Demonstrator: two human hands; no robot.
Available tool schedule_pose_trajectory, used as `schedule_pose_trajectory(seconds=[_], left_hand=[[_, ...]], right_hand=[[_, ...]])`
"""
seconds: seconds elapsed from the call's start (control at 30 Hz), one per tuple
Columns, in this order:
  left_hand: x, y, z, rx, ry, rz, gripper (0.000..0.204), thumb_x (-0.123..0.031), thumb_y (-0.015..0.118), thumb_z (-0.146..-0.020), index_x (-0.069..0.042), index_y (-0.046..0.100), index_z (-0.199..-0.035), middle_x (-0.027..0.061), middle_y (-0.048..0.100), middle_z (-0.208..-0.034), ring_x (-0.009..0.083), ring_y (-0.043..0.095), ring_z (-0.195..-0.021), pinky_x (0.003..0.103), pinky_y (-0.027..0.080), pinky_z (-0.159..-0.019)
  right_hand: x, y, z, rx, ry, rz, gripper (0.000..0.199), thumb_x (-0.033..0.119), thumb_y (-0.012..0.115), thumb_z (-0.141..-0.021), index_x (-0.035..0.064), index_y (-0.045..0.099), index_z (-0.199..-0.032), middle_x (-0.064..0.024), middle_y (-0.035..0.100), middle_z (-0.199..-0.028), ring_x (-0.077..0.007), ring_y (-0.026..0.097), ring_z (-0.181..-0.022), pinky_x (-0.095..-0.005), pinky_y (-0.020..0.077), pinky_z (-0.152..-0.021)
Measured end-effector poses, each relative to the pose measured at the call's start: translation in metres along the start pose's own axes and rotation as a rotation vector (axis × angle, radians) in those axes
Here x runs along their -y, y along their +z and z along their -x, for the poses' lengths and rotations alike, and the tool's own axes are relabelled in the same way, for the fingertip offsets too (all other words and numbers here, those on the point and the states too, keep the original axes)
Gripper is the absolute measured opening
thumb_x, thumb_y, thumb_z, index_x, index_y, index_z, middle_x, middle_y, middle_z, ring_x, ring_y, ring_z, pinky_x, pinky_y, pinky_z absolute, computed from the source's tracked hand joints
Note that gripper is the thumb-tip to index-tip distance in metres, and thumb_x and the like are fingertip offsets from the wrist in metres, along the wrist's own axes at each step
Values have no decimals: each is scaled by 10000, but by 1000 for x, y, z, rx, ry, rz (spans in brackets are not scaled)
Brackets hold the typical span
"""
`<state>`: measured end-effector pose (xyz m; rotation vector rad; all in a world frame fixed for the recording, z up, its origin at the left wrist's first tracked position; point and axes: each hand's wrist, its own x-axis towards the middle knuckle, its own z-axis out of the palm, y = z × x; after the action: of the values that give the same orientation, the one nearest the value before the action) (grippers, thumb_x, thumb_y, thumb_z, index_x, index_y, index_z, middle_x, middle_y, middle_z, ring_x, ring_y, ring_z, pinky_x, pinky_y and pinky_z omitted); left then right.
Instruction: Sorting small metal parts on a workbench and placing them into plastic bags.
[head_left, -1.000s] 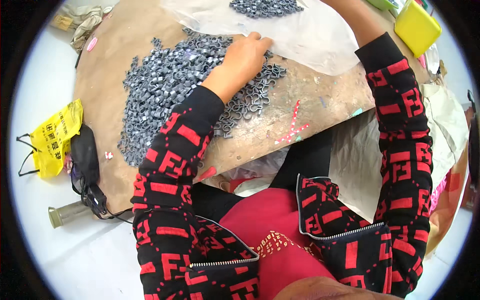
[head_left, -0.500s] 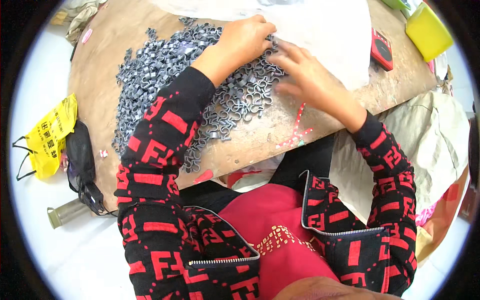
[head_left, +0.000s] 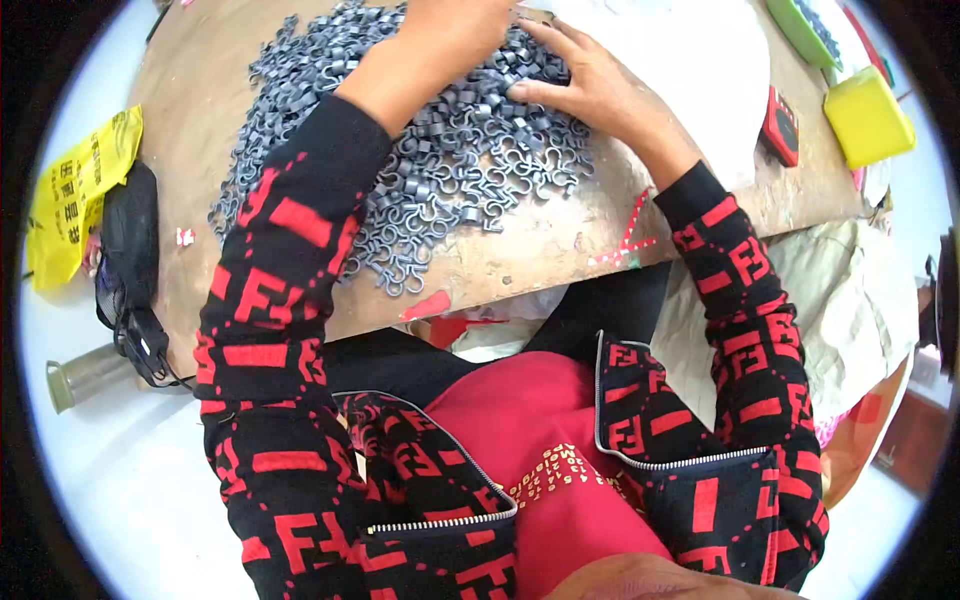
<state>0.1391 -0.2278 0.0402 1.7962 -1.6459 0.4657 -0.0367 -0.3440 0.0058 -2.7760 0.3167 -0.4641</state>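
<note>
A wide heap of small grey plastic clips, each a ring with an open side, lies spread over the table. My left hand is over the heap's far part, back of the hand up, its fingers bent and partly cut off by the picture's top edge. Whether it holds a clip is hidden. My right hand rests at the heap's right side, with thumb and fingers apart around some clips. Its thumb touches the clips, and its fingertips reach toward my left hand.
The brown table has a white sheet at the back right. A red device, a yellow container and a green basin holding grey pieces stand right. Leftward are a yellow bag, a black bag and a bottle.
The view has shifted, so the heap sits higher and my left hand nears the top edge. My right hand, blurred before, has come in against the clips beside the left hand.
</note>
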Motion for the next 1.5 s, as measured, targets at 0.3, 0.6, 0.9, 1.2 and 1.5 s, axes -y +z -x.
schedule_pose_trajectory(seconds=[0.3, 0.6, 0.9, 1.2, 1.5], left_hand=[[29, 22, -45, -14, 378, -411, 120, -176, 662, -797, -74, 723, -789, 137, 645, -1179, 370, 503, -1309, 521, 423, -1029], [54, 44, -71, -57, 178, -246, 99, -195, 685, -768, -112, 739, -774, 119, 712, -858, 316, 699, -861, 476, 549, -734], [43, 19, -117, -214, -39, 107, 207, -198, 647, -831, -70, 787, -913, 200, 724, -864, 376, 704, -832, 458, 558, -792], [21, 9, -109, -96, -76, 308, 219, -183, 647, -835, -50, 784, -942, 216, 727, -921, 374, 707, -858, 450, 555, -818], [44, -7, -101, -198, -74, 266, 261, -182, 636, -834, -31, 775, -996, 228, 721, -943, 377, 706, -868, 435, 556, -822]], right_hand=[[37, 38, -22, -240, 15, 58, 633, 270, 742, -774, 138, 565, -1367, -210, 599, -1230, -405, 588, -1134, -460, 475, -999], [47, 30, -35, -101, 154, 74, 560, 144, 744, -733, 47, 575, -1257, -226, 599, -1158, -440, 585, -1074, -498, 493, -890], [24, 17, -27, -184, -79, -138, 353, 85, 702, -785, 92, 648, -1134, -138, 616, -1041, -341, 630, -986, -400, 516, -865], [-40, -2, -116, -327, -78, 48, 247, -20, 642, -711, 4, 645, -956, -212, 614, -936, -424, 605, -812, -497, 478, -684], [-12, -8, -89, -313, -110, -111, 238, 102, 734, -795, 42, 699, -1023, -187, 658, -972, -370, 652, -957, -407, 530, -854]])
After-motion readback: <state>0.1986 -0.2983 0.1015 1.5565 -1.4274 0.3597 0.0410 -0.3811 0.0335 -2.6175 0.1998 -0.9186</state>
